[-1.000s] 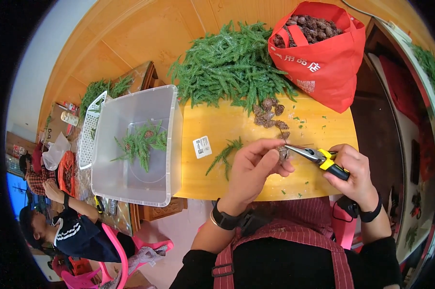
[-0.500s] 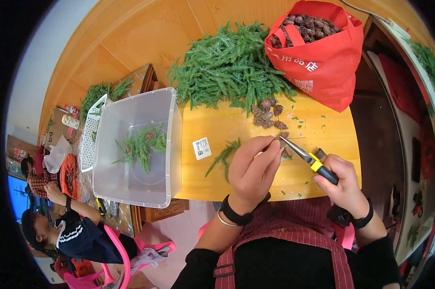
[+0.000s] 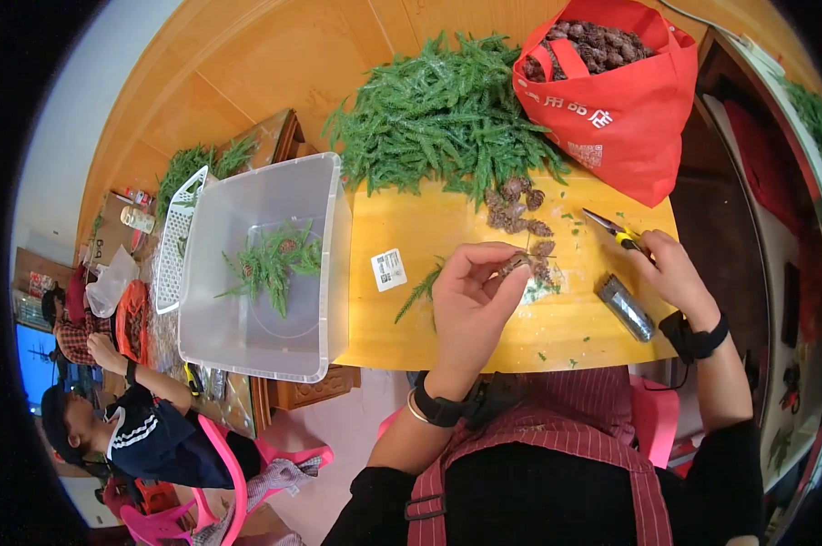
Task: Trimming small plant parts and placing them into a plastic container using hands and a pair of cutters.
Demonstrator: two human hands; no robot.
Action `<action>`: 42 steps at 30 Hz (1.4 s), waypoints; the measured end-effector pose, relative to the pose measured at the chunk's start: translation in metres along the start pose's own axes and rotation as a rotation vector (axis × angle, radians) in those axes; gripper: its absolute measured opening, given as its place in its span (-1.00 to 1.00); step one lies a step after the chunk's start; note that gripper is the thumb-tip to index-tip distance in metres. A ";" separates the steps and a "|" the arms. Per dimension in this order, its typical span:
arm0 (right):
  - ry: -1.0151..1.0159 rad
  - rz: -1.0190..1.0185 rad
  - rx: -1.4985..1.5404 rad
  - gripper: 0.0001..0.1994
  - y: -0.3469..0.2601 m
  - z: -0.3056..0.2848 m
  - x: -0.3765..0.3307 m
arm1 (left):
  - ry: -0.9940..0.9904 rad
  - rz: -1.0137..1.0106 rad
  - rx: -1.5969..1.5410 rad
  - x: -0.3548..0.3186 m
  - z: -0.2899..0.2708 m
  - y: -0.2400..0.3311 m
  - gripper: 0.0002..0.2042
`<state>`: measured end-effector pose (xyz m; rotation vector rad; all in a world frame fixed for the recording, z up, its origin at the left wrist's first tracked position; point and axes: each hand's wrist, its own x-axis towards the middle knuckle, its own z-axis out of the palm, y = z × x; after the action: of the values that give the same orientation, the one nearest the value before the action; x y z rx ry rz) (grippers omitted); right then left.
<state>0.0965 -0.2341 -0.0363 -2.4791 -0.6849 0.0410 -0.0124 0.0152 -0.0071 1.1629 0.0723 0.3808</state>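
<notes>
My left hand is closed in a pinch on a small brown pine cone, and a thin wire sticks up from it. To the right, my right hand is around the handle of a pair of pliers with yellow and black grips; their jaws point away to the upper left, low over the table. Several loose pine cones lie beyond my left hand. A green sprig is partly hidden behind that hand. Below the pliers lies a dark cylindrical bundle.
A clear plastic bin with green sprigs stands at the left. Behind are a heap of green branches and a red bag of pine cones. A white label lies on the yellow table. Another person sits at far left.
The pliers have come away from the wire at my left hand and moved right and farther away with my right hand. The dark bundle now shows fully.
</notes>
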 end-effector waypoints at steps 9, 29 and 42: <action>-0.072 -0.049 -0.105 -0.81 -0.004 -0.002 0.003 | -0.197 -0.235 0.149 -0.002 0.003 -0.014 -0.81; -0.186 0.186 1.204 -0.83 -0.107 0.045 0.000 | -0.181 -0.080 1.590 0.033 -0.091 -0.015 -0.46; -0.038 -0.359 0.670 -0.87 -0.124 0.035 -0.002 | -0.228 0.002 0.713 0.026 -0.033 0.002 -0.52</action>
<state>0.0310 -0.1288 -0.0007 -1.7012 -0.9415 0.1548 0.0030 0.0529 -0.0150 1.9036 0.0052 0.2214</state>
